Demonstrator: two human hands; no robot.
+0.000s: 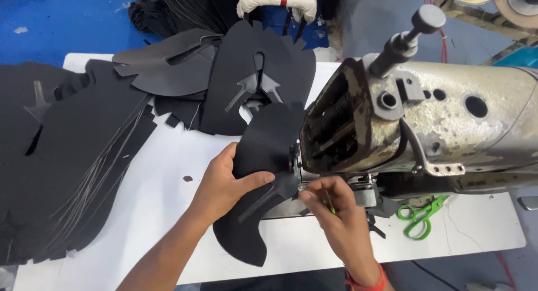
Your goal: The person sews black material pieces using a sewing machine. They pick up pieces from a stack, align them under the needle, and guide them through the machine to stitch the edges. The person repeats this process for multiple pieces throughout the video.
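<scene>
Black leather-like material is lying under both hands: a curved black cut piece point(263, 173) is resting on the white counter point(157, 201), running from the machine's needle area toward the counter's near edge. The left hand point(221, 184) is pressing flat on this piece, fingers spread wide and the thumb lying across a narrow arrow-shaped strip point(269, 198) on its top. The right hand point(330, 204) is pinching narrowly at the tip of that strip, just beside the presser foot, and a thin greenish tool seems to be sitting between its fingers, though it is too small to tell. A worn, cream-coloured sewing machine point(437, 117) is standing along the counter's right side. Green-handled scissors point(417, 215) are lying near the right edge, well apart from the hands. Stacks of black cut pieces point(73, 156) are covering the left side and the far edge of the counter.
</scene>
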